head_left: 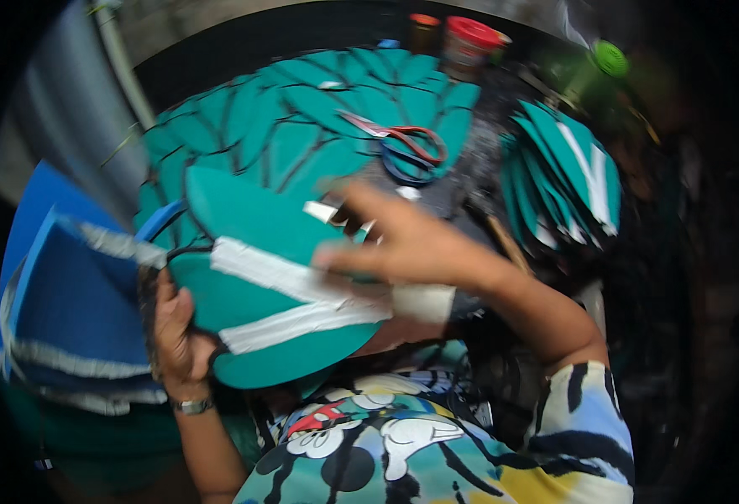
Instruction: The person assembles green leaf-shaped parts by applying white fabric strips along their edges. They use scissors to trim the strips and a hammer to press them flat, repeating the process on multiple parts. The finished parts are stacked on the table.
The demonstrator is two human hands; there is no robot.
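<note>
My left hand [176, 332] grips the lower left edge of a teal foam piece [252, 227] shaped like a leaf, held up in front of me. Two white tape strips [281, 294] cross it. My right hand [403, 244] reaches across from the right, fingers spread, pressing the tape end against the teal piece. A small white scrap [323, 210] sits by my right fingers. The picture is blurred by motion.
Many teal foam leaves [302, 118] lie spread on the dark table behind. Scissors with red and blue handles [407, 144] rest on them. A stack of taped teal pieces [567, 172] lies right, blue foam pieces [67, 311] left, and red-lidded jars [469, 42] at the back.
</note>
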